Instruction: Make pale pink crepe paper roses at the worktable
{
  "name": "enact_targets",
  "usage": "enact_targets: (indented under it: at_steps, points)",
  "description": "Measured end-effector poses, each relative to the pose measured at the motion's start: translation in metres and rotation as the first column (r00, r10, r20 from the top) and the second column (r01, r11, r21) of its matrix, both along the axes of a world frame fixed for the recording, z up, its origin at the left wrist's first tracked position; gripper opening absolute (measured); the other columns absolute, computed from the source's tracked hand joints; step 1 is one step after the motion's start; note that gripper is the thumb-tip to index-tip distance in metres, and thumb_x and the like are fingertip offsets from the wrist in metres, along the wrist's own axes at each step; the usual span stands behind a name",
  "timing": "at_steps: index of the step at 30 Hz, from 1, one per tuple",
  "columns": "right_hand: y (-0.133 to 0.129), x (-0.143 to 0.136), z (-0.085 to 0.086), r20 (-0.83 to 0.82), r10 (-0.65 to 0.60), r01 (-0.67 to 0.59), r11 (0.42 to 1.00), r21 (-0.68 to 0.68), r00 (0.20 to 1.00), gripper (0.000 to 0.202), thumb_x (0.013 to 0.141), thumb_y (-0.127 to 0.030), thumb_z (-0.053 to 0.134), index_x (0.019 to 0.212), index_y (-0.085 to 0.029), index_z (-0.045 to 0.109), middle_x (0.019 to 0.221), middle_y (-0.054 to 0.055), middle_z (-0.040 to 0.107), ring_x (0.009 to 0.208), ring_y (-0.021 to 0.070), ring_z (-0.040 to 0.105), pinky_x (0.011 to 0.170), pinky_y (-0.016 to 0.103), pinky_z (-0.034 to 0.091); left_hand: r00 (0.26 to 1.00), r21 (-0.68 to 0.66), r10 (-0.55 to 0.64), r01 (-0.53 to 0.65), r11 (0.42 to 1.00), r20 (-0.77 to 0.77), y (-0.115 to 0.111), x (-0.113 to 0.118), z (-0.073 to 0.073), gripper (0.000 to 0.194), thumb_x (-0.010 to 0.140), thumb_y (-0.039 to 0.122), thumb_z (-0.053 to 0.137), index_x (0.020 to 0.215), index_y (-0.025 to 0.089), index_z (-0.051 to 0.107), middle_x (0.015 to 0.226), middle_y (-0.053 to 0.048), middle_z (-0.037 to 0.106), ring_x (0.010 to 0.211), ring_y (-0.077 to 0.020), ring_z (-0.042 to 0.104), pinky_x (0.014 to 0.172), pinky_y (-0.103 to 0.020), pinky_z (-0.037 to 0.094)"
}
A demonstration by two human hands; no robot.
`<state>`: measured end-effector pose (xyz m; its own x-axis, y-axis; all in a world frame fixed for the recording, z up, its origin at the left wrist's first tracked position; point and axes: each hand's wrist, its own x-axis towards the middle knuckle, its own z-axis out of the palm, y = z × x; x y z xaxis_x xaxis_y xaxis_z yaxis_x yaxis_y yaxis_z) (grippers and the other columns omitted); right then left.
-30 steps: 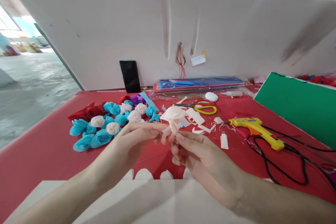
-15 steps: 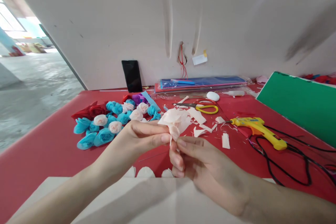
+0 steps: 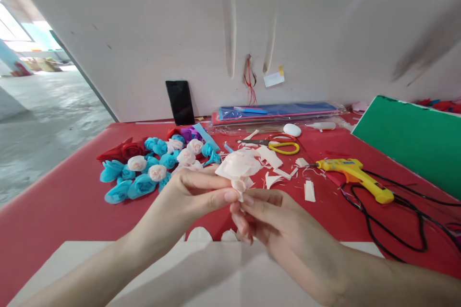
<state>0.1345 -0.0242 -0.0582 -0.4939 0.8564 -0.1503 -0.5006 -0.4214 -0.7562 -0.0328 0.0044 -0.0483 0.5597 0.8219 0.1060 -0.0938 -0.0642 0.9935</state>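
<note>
A pale pink paper flower (image 3: 239, 163) is held upright in front of me, its petals spread above a narrow twisted base. My left hand (image 3: 201, 189) pinches that base from the left between thumb and fingers. From the right, my right hand (image 3: 268, 213) grips the lower tip of the same base, thumb against fingertips. Both hands' fingertips meet just under the bloom. Below them, scalloped pale paper petals (image 3: 200, 234) lie at the edge of a large cream sheet (image 3: 180, 273).
Finished paper flowers (image 3: 144, 184) in blue, pink, red and purple cluster at left. Scissors (image 3: 284, 147) and pale paper scraps (image 3: 270, 157) lie behind my hands. At right are a yellow glue gun (image 3: 353, 175) with black cord and a green board (image 3: 410, 144). A phone (image 3: 180, 103) leans on the wall.
The flower has turned slightly in my fingers, so its petals now fan out wider and flatter. My right fingers have shifted a little on the base.
</note>
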Motion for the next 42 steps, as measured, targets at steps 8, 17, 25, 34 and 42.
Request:
enact_targets:
  at_steps: [8,17,25,34,42]
  points:
    - [0.000,0.001,0.001,0.207,-0.069,0.054,0.996,0.076,0.976,0.026,0.079,-0.037,0.071,0.062,-0.018,0.067,0.057,-0.002,0.056,0.060,0.0108,0.043,0.065,0.027,0.033,0.992,0.000,0.119,-0.119,0.993,-0.032,-0.008,0.007,0.000,0.029,0.089,0.021,0.063,0.063,0.022,0.078,0.055,0.000,0.074,0.058,-0.0174,0.072,0.060,-0.023,0.057]
    - [0.002,0.006,0.004,0.229,-0.059,0.049,0.998,0.049,0.972,0.024,0.079,-0.037,0.070,0.063,-0.019,0.068,0.057,-0.002,0.056,0.060,0.0108,0.043,0.063,0.026,0.034,0.972,0.091,0.201,-0.191,0.977,-0.120,-0.005,0.007,0.000,0.031,0.087,0.025,0.064,0.060,0.023,0.079,0.056,-0.002,0.075,0.071,-0.0213,0.070,0.065,-0.026,0.054]
    - [0.002,0.002,0.002,0.397,-0.238,0.149,0.959,0.243,0.886,0.035,0.079,-0.041,0.067,0.051,-0.020,0.062,0.053,-0.002,0.050,0.058,0.0119,0.042,0.057,0.027,0.033,0.884,0.153,0.439,-0.417,0.896,-0.159,-0.006,0.009,-0.009,0.020,0.078,0.029,0.073,0.060,0.032,0.081,0.056,0.001,0.070,0.067,-0.0183,0.054,0.067,-0.028,0.049]
    - [0.000,0.001,-0.005,0.311,-0.242,0.173,0.957,0.233,0.919,0.028,0.080,-0.036,0.067,0.057,-0.021,0.070,0.054,-0.002,0.057,0.055,0.0103,0.043,0.057,0.026,0.034,0.845,0.166,0.504,-0.479,0.862,-0.177,-0.010,0.010,-0.010,0.007,0.072,0.029,0.079,0.067,0.032,0.082,0.064,0.000,0.068,0.071,-0.0207,0.058,0.068,-0.029,0.051]
    - [0.006,0.000,-0.002,0.260,-0.285,0.250,0.955,0.159,0.923,0.028,0.077,-0.034,0.069,0.054,-0.019,0.066,0.056,-0.002,0.057,0.060,0.0111,0.044,0.065,0.027,0.036,0.923,0.125,0.379,-0.368,0.921,-0.073,-0.012,0.010,-0.018,0.037,0.093,0.041,0.053,0.068,0.025,0.076,0.083,-0.002,0.073,0.092,-0.0225,0.064,0.089,-0.031,0.051]
